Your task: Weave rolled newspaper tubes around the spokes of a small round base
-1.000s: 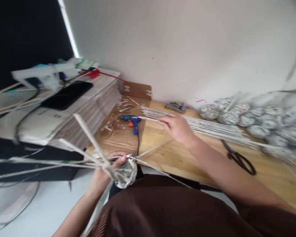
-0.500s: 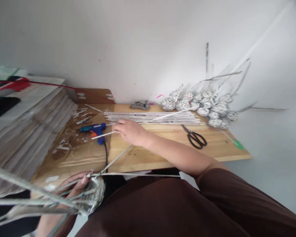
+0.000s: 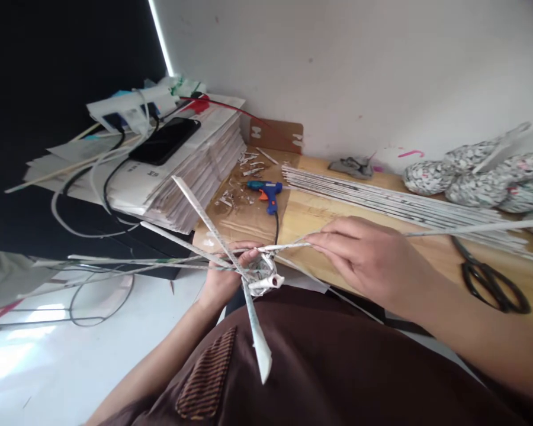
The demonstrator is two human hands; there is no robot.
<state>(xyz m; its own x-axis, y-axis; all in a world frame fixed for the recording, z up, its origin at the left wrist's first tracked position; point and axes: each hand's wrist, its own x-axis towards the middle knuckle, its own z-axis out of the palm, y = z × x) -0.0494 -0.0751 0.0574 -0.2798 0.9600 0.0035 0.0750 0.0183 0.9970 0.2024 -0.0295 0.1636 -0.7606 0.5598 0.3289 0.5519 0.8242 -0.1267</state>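
Observation:
A small woven paper piece (image 3: 263, 273), with several long rolled-paper strips sticking out of it, is held near my body. My left hand (image 3: 225, 273) grips it from the left, thumb on top and fingers partly hidden behind the strips. My right hand (image 3: 359, 251) pinches a white paper strip (image 3: 288, 245) just right of the weave. That strip's long end runs on to the right past my wrist. One wide strip end (image 3: 258, 346) points down over my brown shirt.
Beyond my hands lie a blue glue gun (image 3: 270, 190), paper scraps (image 3: 226, 198) and a row of paper tubes (image 3: 382, 198). Black scissors (image 3: 493, 281) and woven balls (image 3: 479, 177) are at right. At left, a phone (image 3: 165, 141) rests on a paper stack (image 3: 195, 189).
The view has turned left. My right hand has come back from above the table to beside the weave, still with a strip. The woven piece has turned, its strips now spreading differently.

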